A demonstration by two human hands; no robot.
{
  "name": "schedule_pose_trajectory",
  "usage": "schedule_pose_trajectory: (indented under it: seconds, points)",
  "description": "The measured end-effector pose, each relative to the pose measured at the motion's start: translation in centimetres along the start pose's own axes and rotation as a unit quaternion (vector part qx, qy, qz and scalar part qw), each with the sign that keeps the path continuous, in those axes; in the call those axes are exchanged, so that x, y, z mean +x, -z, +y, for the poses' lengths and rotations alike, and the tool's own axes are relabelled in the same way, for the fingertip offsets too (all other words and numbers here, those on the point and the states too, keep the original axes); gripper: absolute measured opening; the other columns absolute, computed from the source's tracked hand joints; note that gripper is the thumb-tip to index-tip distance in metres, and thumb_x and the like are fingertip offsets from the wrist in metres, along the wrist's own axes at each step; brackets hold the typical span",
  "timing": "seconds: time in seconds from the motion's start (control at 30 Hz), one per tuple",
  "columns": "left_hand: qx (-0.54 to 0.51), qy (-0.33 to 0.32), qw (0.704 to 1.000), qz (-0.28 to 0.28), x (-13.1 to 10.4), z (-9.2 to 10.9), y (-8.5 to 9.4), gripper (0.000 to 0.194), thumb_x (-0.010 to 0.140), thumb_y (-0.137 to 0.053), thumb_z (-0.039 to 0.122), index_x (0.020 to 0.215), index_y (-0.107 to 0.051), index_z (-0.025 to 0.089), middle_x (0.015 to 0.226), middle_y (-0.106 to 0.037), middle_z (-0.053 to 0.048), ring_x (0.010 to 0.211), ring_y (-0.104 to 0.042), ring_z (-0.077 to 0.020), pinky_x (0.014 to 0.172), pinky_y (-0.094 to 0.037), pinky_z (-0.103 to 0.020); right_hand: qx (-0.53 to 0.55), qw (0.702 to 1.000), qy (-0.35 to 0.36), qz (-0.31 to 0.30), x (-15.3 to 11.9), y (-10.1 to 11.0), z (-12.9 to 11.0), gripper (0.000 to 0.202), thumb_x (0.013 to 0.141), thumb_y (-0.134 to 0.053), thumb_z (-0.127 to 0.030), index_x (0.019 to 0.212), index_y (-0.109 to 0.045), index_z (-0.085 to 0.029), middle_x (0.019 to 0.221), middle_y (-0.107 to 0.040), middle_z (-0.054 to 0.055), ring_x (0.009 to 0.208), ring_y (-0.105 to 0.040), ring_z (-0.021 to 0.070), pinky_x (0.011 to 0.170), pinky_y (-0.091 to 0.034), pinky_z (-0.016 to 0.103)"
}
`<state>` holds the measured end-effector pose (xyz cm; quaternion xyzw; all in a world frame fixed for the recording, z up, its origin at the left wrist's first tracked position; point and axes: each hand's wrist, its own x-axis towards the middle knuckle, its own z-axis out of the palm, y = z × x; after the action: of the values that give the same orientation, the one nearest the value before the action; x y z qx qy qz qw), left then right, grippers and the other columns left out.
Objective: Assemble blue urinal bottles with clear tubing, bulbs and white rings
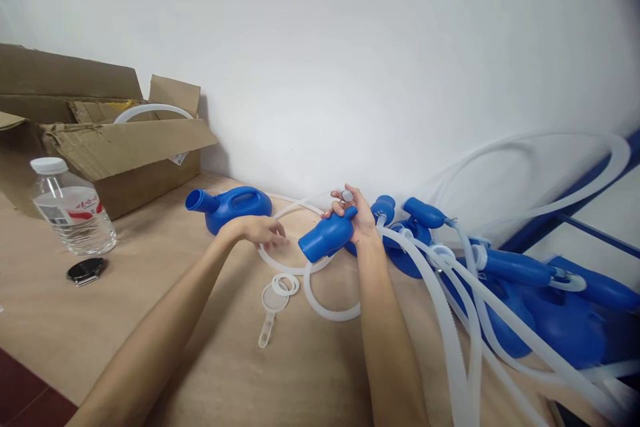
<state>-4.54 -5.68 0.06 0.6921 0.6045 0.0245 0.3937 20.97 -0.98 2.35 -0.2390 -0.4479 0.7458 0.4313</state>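
Observation:
My right hand (359, 213) is closed around a blue funnel-shaped plastic cup (325, 240), its wide end tilted down to the left. A small translucent round end (346, 195) shows at the fingers of that hand. My left hand (264, 231) is over the table with bent, slightly parted fingers, beside a loop of white tubing (330, 313); nothing shows in its grasp. Behind that hand lies a blue bottle with a handle (235, 208), its mouth uncapped. Nearer me are white rings (286, 285) and a translucent cap with a strap (269, 328), flat on the wood.
To the right, several blue bottles (555, 320) lie heaped with tangled white hoses (445, 320). At left stand an open cardboard box (145, 170) and a water bottle (75, 213), with a round black object (86, 271) nearby. A white wall (310, 80) backs the table.

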Motion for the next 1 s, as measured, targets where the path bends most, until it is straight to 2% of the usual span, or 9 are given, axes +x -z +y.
schedule_pose_trajectory:
  seconds: [0.07, 0.2, 0.33, 0.47, 0.6, 0.67, 0.73, 0.87, 1.0]
  points:
    - [0.028, 0.072, 0.993, 0.089, 0.9, -1.4, 0.1, 0.057, 0.082, -0.068, 0.058, 0.121, -0.065, 0.016, 0.125, -0.07, -0.02, 0.092, -0.074, -0.0308, 0.07, -0.06, -0.034, 0.018, 1.0, -0.006, -0.013, -0.3, -0.3, -0.2, 0.027, 0.092, -0.058, -0.047, 0.079, -0.06, -0.023, 0.044, -0.05, -0.007, 0.053, -0.065, 0.0205, 0.074, -0.059, 0.039]
    - [0.041, 0.147, 0.973, 0.173, 2.9, -2.8, -1.7, 0.04, 0.085, -0.066, 0.04, 0.112, -0.065, 0.011, 0.113, -0.072, -0.025, 0.086, -0.075, -0.035, 0.074, -0.058, -0.041, 0.059, 0.997, 0.007, -0.04, -1.0, -0.6, -0.5, 0.026, 0.091, -0.059, -0.044, 0.076, -0.052, -0.024, 0.044, -0.043, -0.01, 0.051, -0.061, 0.0175, 0.079, -0.059, 0.039]
    - [0.016, 0.135, 0.962, 0.235, 4.3, -3.2, -3.1, 0.031, 0.078, -0.068, 0.017, 0.108, -0.065, 0.013, 0.105, -0.075, -0.02, 0.084, -0.075, -0.0306, 0.069, -0.056, -0.034, 0.065, 0.996, 0.026, -0.057, -1.3, -0.2, -0.8, 0.026, 0.09, -0.058, -0.042, 0.074, -0.045, -0.026, 0.043, -0.037, -0.012, 0.049, -0.056, 0.0167, 0.081, -0.059, 0.04]
    - [-0.041, 0.078, 0.944, 0.317, 3.6, -3.5, -0.8, 0.024, 0.087, -0.06, 0.02, 0.111, -0.066, 0.016, 0.093, -0.076, -0.011, 0.07, -0.074, -0.0225, 0.064, -0.055, -0.027, 0.063, 0.996, 0.037, -0.05, -1.5, 0.7, -1.3, 0.025, 0.088, -0.057, -0.043, 0.074, -0.045, -0.026, 0.043, -0.037, -0.011, 0.048, -0.055, 0.0171, 0.08, -0.059, 0.041]
    - [-0.103, 0.055, 0.877, 0.465, -0.1, -4.4, 3.6, 0.046, 0.098, -0.047, 0.026, 0.143, -0.048, 0.019, 0.122, -0.07, -0.013, 0.072, -0.074, -0.0182, 0.062, -0.056, -0.026, 0.072, 0.996, 0.018, -0.04, -1.1, 0.3, -0.6, 0.021, 0.093, -0.053, -0.042, 0.081, -0.057, -0.024, 0.044, -0.041, -0.01, 0.05, -0.059, 0.0182, 0.078, -0.059, 0.039]
    - [-0.185, 0.042, 0.794, 0.578, -2.4, -5.8, 5.5, 0.043, 0.094, -0.056, 0.031, 0.137, -0.057, 0.022, 0.116, -0.071, -0.008, 0.064, -0.072, -0.0172, 0.057, -0.055, -0.026, 0.084, 0.996, -0.011, -0.024, -0.4, -0.7, 0.6, 0.024, 0.098, -0.049, -0.041, 0.09, -0.063, -0.022, 0.044, -0.044, -0.009, 0.05, -0.06, 0.0189, 0.074, -0.059, 0.038]
    - [-0.224, 0.056, 0.742, 0.629, -4.3, -7.8, 6.7, 0.039, 0.092, -0.06, 0.03, 0.131, -0.062, 0.022, 0.106, -0.071, -0.005, 0.06, -0.07, -0.0156, 0.055, -0.054, -0.025, 0.104, 0.993, -0.046, 0.006, 0.6, -1.8, 2.3, 0.029, 0.101, -0.046, -0.043, 0.093, -0.063, -0.021, 0.045, -0.046, -0.008, 0.049, -0.06, 0.0195, 0.069, -0.059, 0.038]
    - [-0.271, 0.113, 0.685, 0.667, -5.3, -12.1, 7.2, 0.032, 0.089, -0.065, 0.025, 0.119, -0.067, 0.013, 0.087, -0.066, -0.003, 0.056, -0.064, -0.013, 0.057, -0.053, -0.024, 0.197, 0.971, -0.099, 0.096, 2.3, -2.9, 5.0, 0.027, 0.102, -0.048, -0.045, 0.092, -0.056, -0.021, 0.059, -0.06, -0.002, 0.051, -0.062, 0.0192, 0.065, -0.061, 0.039]
    - [-0.31, 0.143, 0.666, 0.663, -3.5, -15.1, 6.6, 0.028, 0.094, -0.059, 0.021, 0.119, -0.061, 0.009, 0.084, -0.06, -0.002, 0.055, -0.059, -0.01, 0.059, -0.054, -0.024, 0.23, 0.958, -0.116, 0.125, 2.7, -2.3, 4.9, 0.034, 0.103, -0.043, -0.053, 0.104, -0.051, -0.02, 0.077, -0.068, 0.006, 0.06, -0.068, 0.0213, 0.063, -0.063, 0.041]
